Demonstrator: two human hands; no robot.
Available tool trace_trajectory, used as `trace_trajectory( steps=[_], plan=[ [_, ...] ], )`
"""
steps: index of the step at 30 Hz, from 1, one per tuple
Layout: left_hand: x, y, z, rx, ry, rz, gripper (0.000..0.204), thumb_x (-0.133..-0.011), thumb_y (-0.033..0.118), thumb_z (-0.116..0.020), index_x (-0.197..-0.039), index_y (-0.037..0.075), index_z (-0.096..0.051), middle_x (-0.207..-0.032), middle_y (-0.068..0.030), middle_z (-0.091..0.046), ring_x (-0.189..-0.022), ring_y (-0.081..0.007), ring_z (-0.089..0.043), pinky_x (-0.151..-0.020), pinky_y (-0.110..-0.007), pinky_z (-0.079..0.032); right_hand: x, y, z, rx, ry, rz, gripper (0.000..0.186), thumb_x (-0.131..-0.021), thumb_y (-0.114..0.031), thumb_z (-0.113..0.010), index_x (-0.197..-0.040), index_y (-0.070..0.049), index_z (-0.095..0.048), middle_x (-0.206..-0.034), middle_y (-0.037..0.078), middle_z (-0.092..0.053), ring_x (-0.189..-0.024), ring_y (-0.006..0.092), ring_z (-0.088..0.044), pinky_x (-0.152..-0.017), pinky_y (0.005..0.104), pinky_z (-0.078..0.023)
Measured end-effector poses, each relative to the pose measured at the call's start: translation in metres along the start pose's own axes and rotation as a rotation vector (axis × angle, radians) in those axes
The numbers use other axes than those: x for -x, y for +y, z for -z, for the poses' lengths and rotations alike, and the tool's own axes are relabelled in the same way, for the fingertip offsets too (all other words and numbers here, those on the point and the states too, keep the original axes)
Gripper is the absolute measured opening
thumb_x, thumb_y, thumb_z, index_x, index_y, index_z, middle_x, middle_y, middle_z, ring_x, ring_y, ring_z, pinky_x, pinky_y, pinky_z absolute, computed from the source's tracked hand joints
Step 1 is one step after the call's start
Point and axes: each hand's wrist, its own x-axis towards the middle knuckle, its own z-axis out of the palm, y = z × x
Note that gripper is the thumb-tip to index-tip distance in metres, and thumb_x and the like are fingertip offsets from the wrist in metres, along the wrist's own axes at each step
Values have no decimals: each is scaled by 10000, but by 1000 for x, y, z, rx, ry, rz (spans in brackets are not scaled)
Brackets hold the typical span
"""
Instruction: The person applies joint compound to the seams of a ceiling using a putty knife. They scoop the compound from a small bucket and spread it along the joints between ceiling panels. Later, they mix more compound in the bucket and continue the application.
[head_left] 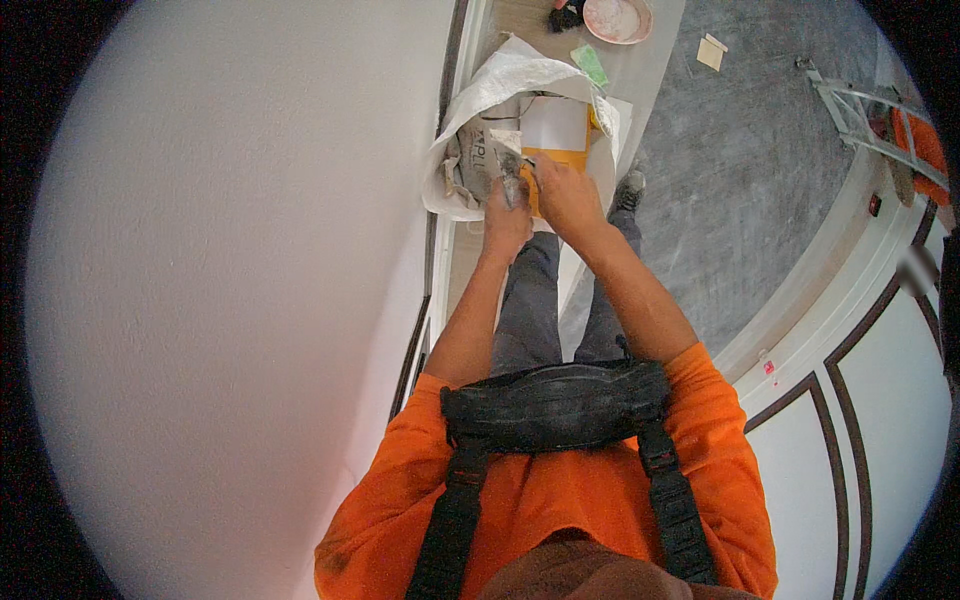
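My left hand is closed round a flat, whitish, plaster-smeared tool that looks like a putty knife, its broad end pointing away from me. Right beside it, my right hand has its fingers curled in against the tool. Whatever those fingers hold is too small to make out; a bit of orange-yellow shows between the two hands. Both hands are over the mouth of an open white woven sack. Inside lie a crumpled grey paper bag and a yellow-and-white package.
Beyond the sack are a pinkish bowl with white material, a black brush-like thing and a green scrap. A white wall rises close on my left. A metal ladder stands right, near a person's orange clothing.
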Motion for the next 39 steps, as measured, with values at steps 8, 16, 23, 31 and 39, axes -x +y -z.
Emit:
trace_trajectory(
  steps=[8,16,23,31,39],
  plan=[
    [2,15,6,267,-85,142,221,-1080,282,-593,-1202,115,-518,-728,8,-498,-531,-103,-456,-411,-296,-364,17,14,2,-101,115,-16,281,-973,-148,-596,-1245,-82,-619,-1061,203,-725,-914,407,-722,-763,521,-579],
    [1,6,12,344,-102,174,239,-1069,314,-614,-1202,119,-581,-706,31,-477,-532,-92,-436,-429,-289,-358,28,19,-4,-7,192,125,359,-956,-110,-603,-1313,-140,-620,-1082,178,-727,-942,379,-728,-768,512,-587],
    [-2,9,13,220,-125,75,206,-1067,235,-594,-1163,55,-569,-754,-32,-574,-576,-139,-538,-466,-330,-436,26,21,-14,11,44,58,413,-931,-86,-609,-1342,-97,-582,-1087,210,-717,-929,398,-730,-770,514,-590],
    [-20,-8,-5,36,67,-126,288,-1012,136,-565,-1244,-19,-634,-984,-151,-707,-807,-249,-682,-685,-388,-542,20,3,-21,22,145,67,430,-930,-126,-635,-1359,-145,-598,-1147,196,-684,-875,417,-722,-738,527,-593],
    [-12,8,7,193,49,36,230,-1009,142,-584,-1194,18,-639,-868,-75,-662,-640,-141,-617,-506,-309,-470,24,-15,9,222,278,123,392,-901,-160,-700,-1292,-182,-675,-1100,148,-637,-933,333,-671,-790,449,-572]
  ],
)
